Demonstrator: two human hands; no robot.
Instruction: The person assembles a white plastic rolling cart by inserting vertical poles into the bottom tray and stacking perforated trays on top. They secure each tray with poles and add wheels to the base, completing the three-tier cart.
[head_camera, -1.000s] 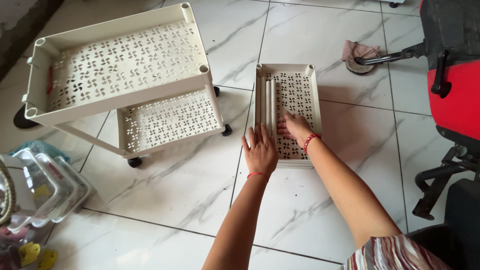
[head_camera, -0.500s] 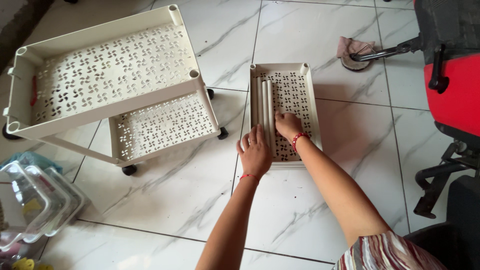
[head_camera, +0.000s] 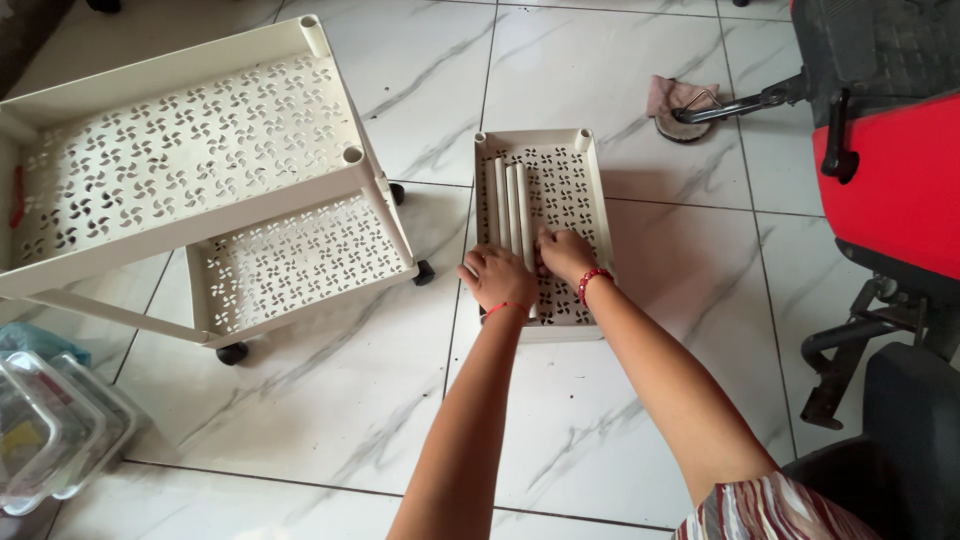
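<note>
A loose cream perforated tray lies flat on the tiled floor in front of me, with three cream tubes lying lengthwise along its left side. My left hand rests palm down on the near ends of the tubes at the tray's left edge. My right hand, with a red bead bracelet on the wrist, lies beside it on the tray's perforated bottom, fingers touching the tubes. Neither hand has lifted anything.
A cream two-tier cart on black wheels stands tilted at the left. Clear plastic containers sit at the bottom left. A red and black machine with a metal stand fills the right side; a pink cloth lies behind the tray.
My view has shifted a little, so the cart and tray sit lower and nearer. Both hands stay on the tray, the right one having slid slightly left toward the tubes.
</note>
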